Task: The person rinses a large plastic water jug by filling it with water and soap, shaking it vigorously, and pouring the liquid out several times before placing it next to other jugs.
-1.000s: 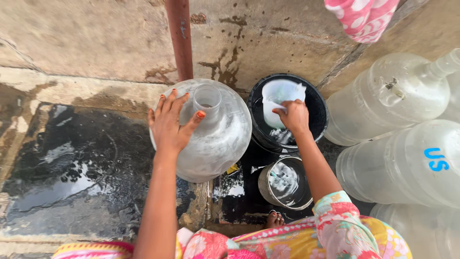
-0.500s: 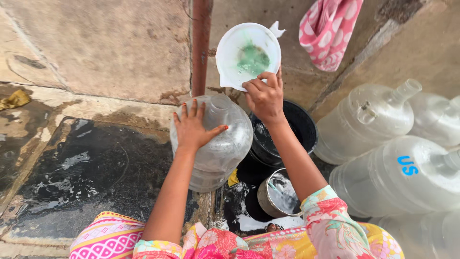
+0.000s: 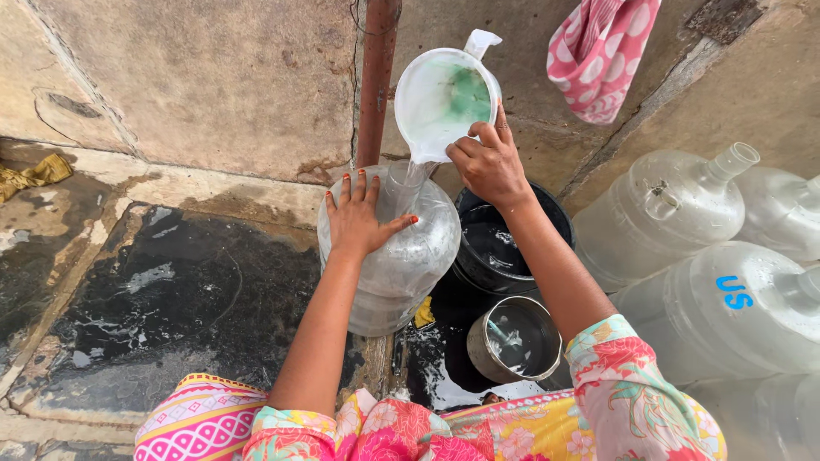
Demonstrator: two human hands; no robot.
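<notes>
Floor: wet dark stone slab [image 3: 171, 299].
Change: white jug [image 3: 444, 98] now tipped, pouring into clear bottle [image 3: 393, 256].
Hands: right hand [image 3: 489, 162] grasps jug; left hand [image 3: 357, 218] flat, steadying bottle.
Around: black bucket [image 3: 504, 248], steel pot [image 3: 515, 339].

The right hand [image 3: 489, 164] covers the white jug's [image 3: 444, 101] handle, so you can't see what the grip looks like, and the left hand [image 3: 359, 218] hides part of the clear bottle's [image 3: 401, 256] shoulder. The big bottles on the right [image 3: 726, 316] run off the frame edge, same with the pink spotted cloth [image 3: 602, 55] up top. The black bucket [image 3: 504, 248] is partly behind the forearm, and whatever's inside the steel pot [image 3: 515, 339] is too murky to make out.
</notes>
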